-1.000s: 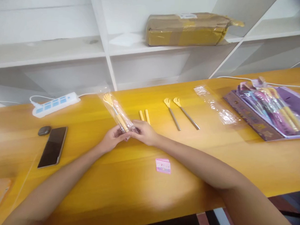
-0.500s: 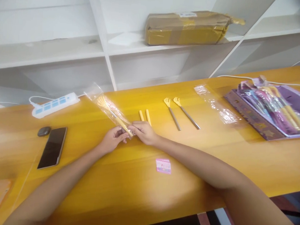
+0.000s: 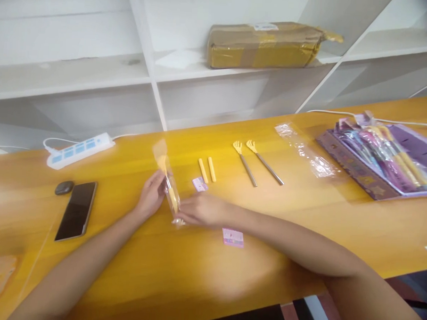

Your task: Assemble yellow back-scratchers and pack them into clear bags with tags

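Observation:
A back scratcher point(image 3: 172, 194) with a yellow hand-shaped head and yellow handle lies inside a clear plastic sleeve point(image 3: 178, 220). My left hand point(image 3: 151, 194) is closed around it just below the head. At the sleeve's lower end, my right hand point(image 3: 202, 210) pinches the plastic beside the handle. Beyond my right hand are two yellow handle tubes point(image 3: 212, 169), with a small printed card point(image 3: 199, 183) near their lower ends. Farther right lie two unwrapped back scratchers point(image 3: 265, 162) with bare metal rods. Another pink card point(image 3: 232, 237) sits below my right wrist.
At the right, a purple box point(image 3: 363, 173) holds several wrapped scratchers; crumpled clear wrappers point(image 3: 321, 165) lie beside it. On the left are a power strip point(image 3: 81, 150), a phone point(image 3: 76, 211) and a small dark case point(image 3: 64, 187). A taped carton point(image 3: 264, 46) rests on the shelf.
The wrapped back scratcher has turned more upright, and my left hand has shifted up to near its head. My right hand has moved lower. A small card now lies by the yellow tubes.

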A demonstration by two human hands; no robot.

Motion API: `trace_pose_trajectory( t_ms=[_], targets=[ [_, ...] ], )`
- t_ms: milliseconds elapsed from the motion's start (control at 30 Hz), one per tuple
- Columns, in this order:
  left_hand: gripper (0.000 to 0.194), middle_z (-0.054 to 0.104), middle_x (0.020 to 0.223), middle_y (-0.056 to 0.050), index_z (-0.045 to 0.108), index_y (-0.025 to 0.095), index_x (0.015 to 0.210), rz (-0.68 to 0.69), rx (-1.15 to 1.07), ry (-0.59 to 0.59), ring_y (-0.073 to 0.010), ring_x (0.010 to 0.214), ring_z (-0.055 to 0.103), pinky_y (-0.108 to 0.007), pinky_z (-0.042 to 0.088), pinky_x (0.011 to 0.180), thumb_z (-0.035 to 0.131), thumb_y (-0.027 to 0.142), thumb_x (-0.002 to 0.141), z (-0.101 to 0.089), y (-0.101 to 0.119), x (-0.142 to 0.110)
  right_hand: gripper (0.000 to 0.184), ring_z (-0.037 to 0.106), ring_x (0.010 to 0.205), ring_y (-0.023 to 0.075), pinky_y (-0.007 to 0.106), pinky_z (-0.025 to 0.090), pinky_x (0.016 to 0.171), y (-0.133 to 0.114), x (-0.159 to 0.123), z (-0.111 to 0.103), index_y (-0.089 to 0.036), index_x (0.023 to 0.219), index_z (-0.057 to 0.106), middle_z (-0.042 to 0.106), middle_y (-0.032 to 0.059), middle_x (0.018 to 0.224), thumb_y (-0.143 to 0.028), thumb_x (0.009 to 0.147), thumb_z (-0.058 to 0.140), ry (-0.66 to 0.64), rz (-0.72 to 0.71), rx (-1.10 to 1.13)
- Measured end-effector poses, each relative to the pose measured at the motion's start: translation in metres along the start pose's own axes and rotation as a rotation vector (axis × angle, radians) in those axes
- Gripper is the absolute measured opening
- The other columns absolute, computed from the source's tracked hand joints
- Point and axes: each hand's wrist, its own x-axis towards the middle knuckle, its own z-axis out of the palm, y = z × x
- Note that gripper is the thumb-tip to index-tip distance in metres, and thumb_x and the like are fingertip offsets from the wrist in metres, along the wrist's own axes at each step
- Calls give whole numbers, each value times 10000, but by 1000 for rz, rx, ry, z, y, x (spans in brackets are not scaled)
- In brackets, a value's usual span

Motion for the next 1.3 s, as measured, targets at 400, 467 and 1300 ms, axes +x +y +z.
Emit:
trace_pose_trajectory(
  t_ms=[400,467,1300],
  targets=[
    [200,644,858,16,690,198,940,4,-3,80,-120,730,595,-221,473,644,769,255,764,4,4,1,590,641,780,268,382,473,628,-55,-109,-52,-166,982,602,637,126,1001,-656,763,846,-290,492,-391],
    [192,651,876,10,699,192,930,17,-4,60,-121,751,604,-224,477,666,762,237,754,4,2,1,482,643,788,254,371,477,626,-55,-121,-54,-180,967,586,622,116,1028,-534,800,868,-325,546,-333],
    [274,660,798,27,604,223,949,21,401,-196,-153,722,614,-250,484,701,732,463,928,1,3,-9,211,612,955,205,370,545,849,30,-7,18,-209,1268,493,607,107,1083,-256,1065,458,535,207,298]
  ],
)
